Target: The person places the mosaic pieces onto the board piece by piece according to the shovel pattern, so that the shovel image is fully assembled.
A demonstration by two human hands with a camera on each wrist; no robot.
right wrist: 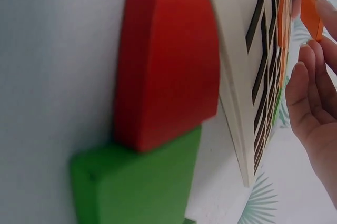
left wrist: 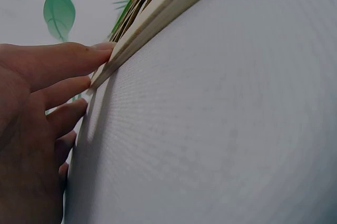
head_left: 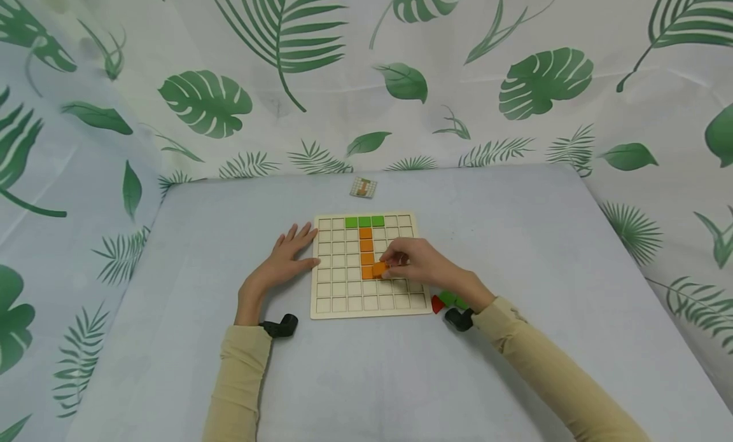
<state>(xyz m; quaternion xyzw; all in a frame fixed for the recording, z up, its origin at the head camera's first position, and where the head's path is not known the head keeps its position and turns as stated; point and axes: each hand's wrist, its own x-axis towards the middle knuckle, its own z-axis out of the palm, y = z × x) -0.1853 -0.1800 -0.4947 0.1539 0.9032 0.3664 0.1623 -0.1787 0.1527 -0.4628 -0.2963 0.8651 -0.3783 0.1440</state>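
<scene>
A cream wooden grid board (head_left: 332, 302) lies on the table. Three green tiles (head_left: 364, 222) fill part of its top row, and a column of orange tiles (head_left: 366, 246) runs down below them. My right hand (head_left: 420, 265) pinches an orange tile (head_left: 379, 269) over the board beside the column's foot; the right wrist view shows that orange tile (right wrist: 311, 13) held at the fingertips. My left hand (head_left: 284, 264) rests flat on the table, its straight fingers (left wrist: 73, 58) touching the board's left edge (left wrist: 158, 16).
A red piece (head_left: 437, 304) and a green piece (head_left: 449, 298) lie off the board's lower right corner, near my right wrist. A small pattern card (head_left: 363, 187) lies beyond the board. Leaf-print fabric hangs behind and beside the table.
</scene>
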